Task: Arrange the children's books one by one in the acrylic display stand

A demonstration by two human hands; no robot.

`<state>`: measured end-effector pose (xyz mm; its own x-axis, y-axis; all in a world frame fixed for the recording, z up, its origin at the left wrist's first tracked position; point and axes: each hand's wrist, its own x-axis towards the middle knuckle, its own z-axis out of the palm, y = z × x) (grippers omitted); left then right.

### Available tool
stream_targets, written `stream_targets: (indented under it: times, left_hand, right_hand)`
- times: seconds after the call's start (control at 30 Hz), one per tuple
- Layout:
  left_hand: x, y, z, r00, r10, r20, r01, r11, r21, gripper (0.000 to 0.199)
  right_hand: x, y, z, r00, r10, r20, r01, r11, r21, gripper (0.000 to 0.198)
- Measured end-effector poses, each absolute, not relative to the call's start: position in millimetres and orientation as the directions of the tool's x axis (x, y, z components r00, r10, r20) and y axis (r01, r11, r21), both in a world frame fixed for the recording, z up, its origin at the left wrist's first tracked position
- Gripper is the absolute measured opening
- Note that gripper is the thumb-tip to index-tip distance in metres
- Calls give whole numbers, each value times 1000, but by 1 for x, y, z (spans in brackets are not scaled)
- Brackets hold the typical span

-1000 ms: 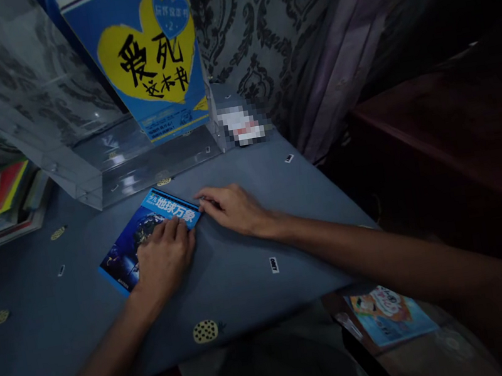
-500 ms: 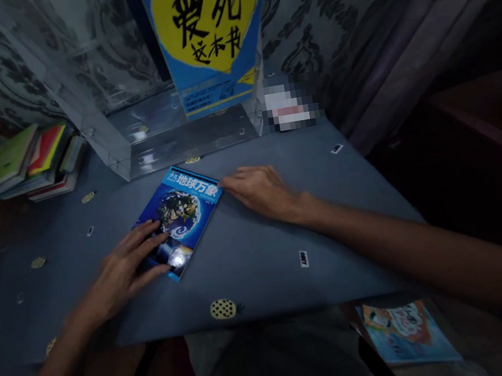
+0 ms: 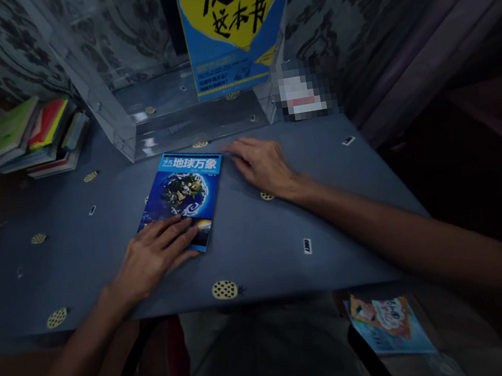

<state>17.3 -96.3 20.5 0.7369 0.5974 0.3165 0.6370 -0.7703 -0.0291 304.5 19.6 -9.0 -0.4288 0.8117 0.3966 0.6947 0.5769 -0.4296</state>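
Blue book laid flat on a cloth-covered desk, its lower part covered by the left hand.
The desk is draped in grey-blue fabric printed with yellow pineapples and backed by a dark-patterned curtain in a dimly lit room; a clear, angular plastic stand is placed behind the book, and a stack of books is set at the left. The left hand's fingers are extended and slightly parted over the cover; the right hand, fingers bent, is held just beside the upper right corner, where contact or grip cannot be told. The thin, rectangular cover is printed with a round globe.
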Motion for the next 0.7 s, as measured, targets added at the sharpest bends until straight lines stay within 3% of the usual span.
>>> stream_targets:
  times: [0.1,0.27,0.4,0.57,0.7]
  left_hand:
    - [24,-98,19,715,600,361,636,-771,22,25]
    - [27,-97,18,676,625,390,635,-763,122,24]
    - [24,-96,18,670,660,339,641,-745,183,25]
    - [24,-98,17,673,647,359,633,-755,172,25]
    - [22,-98,14,672,664,328,646,-742,177,25]
  right_hand:
    - [299,-11,-4,-386,818,426,540,575,-615,31]
    - [288,-58,0,-498,794,348,274,525,-806,32]
    - [282,-69,-1,-551,769,324,212,504,-837,31]
    - [281,-71,1,-587,733,344,182,534,-826,31]
    - [282,-73,3,-674,621,401,117,625,-772,32]
